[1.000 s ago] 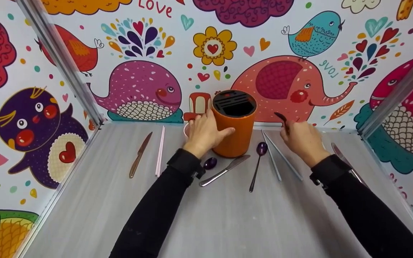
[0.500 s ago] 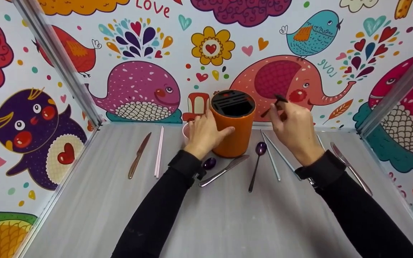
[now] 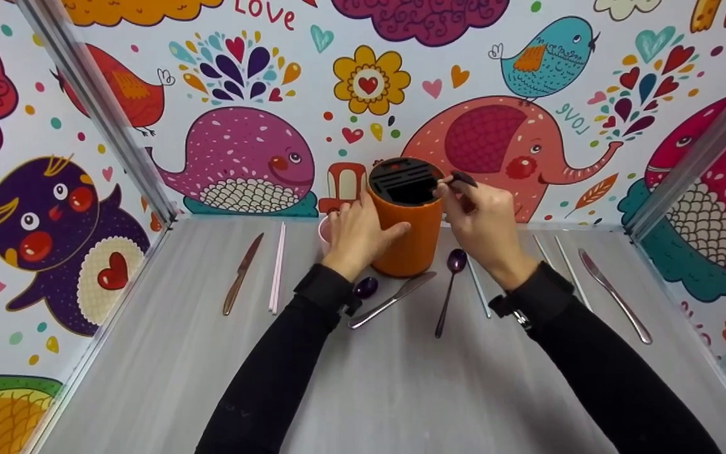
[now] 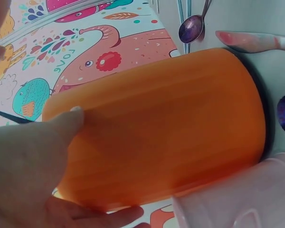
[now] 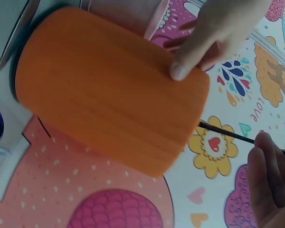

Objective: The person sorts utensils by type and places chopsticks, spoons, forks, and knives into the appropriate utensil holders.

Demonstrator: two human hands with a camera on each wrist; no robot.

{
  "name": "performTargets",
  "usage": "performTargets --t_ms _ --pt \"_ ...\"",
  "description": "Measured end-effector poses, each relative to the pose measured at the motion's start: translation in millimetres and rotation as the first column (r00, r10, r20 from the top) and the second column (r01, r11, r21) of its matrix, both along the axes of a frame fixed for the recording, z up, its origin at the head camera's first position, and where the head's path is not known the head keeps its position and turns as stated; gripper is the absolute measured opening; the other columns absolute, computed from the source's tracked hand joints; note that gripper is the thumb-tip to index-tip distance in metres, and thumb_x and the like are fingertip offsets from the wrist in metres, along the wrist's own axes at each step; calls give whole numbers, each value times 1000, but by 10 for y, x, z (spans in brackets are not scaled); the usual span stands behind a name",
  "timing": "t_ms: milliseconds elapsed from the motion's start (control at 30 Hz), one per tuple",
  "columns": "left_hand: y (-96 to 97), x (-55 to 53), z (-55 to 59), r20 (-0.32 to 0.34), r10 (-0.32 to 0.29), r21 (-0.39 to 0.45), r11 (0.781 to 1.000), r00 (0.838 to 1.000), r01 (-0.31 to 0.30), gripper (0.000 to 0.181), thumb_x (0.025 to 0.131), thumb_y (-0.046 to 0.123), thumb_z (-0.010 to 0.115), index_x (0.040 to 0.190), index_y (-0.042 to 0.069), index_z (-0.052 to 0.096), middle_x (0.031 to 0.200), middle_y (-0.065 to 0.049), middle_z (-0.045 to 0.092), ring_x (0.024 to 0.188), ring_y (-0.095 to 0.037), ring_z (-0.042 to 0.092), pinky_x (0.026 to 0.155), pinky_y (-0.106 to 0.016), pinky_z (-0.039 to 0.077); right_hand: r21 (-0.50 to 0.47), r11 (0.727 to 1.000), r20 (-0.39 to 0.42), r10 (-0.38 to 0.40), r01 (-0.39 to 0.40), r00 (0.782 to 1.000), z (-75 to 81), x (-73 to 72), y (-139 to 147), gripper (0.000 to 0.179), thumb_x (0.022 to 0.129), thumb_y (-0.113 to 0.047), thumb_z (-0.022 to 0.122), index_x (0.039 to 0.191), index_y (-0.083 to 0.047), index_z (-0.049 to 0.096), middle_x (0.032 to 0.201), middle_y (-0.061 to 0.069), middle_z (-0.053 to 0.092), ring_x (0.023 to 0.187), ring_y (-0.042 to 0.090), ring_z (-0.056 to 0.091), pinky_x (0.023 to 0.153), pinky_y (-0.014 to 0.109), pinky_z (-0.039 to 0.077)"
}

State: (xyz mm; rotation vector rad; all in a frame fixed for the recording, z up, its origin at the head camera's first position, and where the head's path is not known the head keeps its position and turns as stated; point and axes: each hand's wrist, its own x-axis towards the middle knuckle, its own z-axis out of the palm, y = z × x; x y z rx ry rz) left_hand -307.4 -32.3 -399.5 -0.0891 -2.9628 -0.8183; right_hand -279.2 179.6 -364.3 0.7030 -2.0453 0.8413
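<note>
An orange cylindrical utensil holder [image 3: 408, 243] stands upright near the back wall, its black slotted insert [image 3: 404, 180] facing up. My left hand [image 3: 358, 234] grips it by the upper left side; in the left wrist view the thumb [image 4: 69, 124] lies along the orange wall. Beside the rim, my right hand [image 3: 488, 221] pinches a thin dark utensil [image 3: 462, 179]. In the right wrist view, the stem of that dark utensil [image 5: 225, 131] reaches the holder's top edge, where its end is hidden. Its kind is not clear.
A pink cup [image 4: 237, 199] stands left of the holder. In front lie a purple spoon [image 3: 457, 260], a purple spoon bowl [image 3: 366, 287] and a table knife [image 3: 394, 301]. Left are a brown knife [image 3: 243, 274] and pink chopsticks [image 3: 279, 268]; right, blue-grey sticks [image 3: 479, 290] and another knife [image 3: 615, 296].
My right hand has moved left, carrying the dark utensil from right of the holder up to its rim. My left hand keeps its grip on the holder, which stays put.
</note>
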Motion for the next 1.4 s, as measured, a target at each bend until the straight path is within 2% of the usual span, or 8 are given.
performTargets --t_ms 100,200,367,600,800,1033,1267,1400 --pt "1 0 -5 -7 -3 -10 1000 1000 3 105 95 71 74 170 9 36 159 -13 63 139 -35 55 128 -57 36 17 999 34 30 -30 999 -53 -49 -53 17 108 -16 74 105 -2 83 84 10 80 60 19 61 62 13 46" --pt "-1 -1 -15 -19 -8 -25 1000 1000 7 106 96 72 73 171 8 34 159 -14 63 139 -36 56 128 -58 37 29 998 80 51 -53 996 -112 -91 -104 19 107 -18 75 107 -2 84 89 12 80 66 19 64 65 16 53" --pt "-14 4 -32 -29 -14 -46 999 999 13 106 98 68 73 172 4 33 159 -15 63 136 -36 57 125 -55 40 33 998 166 55 -62 985 -186 -168 -181 22 107 -20 76 110 0 85 101 15 80 86 27 76 83 37 68" --pt "-28 -4 -28 -67 -14 -68 998 998 9 107 99 62 76 174 4 28 151 -17 69 130 -38 61 118 -54 43 122 992 226 2 -31 974 -220 -287 -263 24 108 -21 73 111 0 85 102 18 83 99 39 74 99 52 56" --pt "-22 -6 -27 -31 -9 -70 998 999 7 101 99 62 75 170 2 36 157 -18 64 138 -38 58 124 -56 40 151 988 287 -2 -44 958 -230 -398 -315 22 107 -19 73 109 0 85 105 19 84 108 42 75 115 57 53" --pt "-17 -12 -29 -15 -2 -65 998 1000 2 103 99 64 75 171 2 34 159 -17 62 141 -38 56 128 -56 36 180 982 390 -14 -61 921 -243 -431 -360 26 108 -21 71 116 -1 84 116 18 84 117 42 74 120 59 51" --pt "-10 -15 -26 -18 -4 -82 997 1000 2 100 99 58 77 170 2 35 153 -17 67 139 -37 58 125 -55 39 247 966 390 -23 -81 920 -254 -453 -361 27 109 -21 66 115 -1 84 112 14 86 109 38 77 123 58 46" --pt "-8 -19 -21 -25 -4 -90 996 1000 2 99 100 55 78 170 0 35 152 -18 67 137 -38 58 123 -54 40 303 948 399 -34 -97 916 -261 -468 -349 31 108 -23 64 117 -1 83 115 16 85 115 40 75 125 60 41"
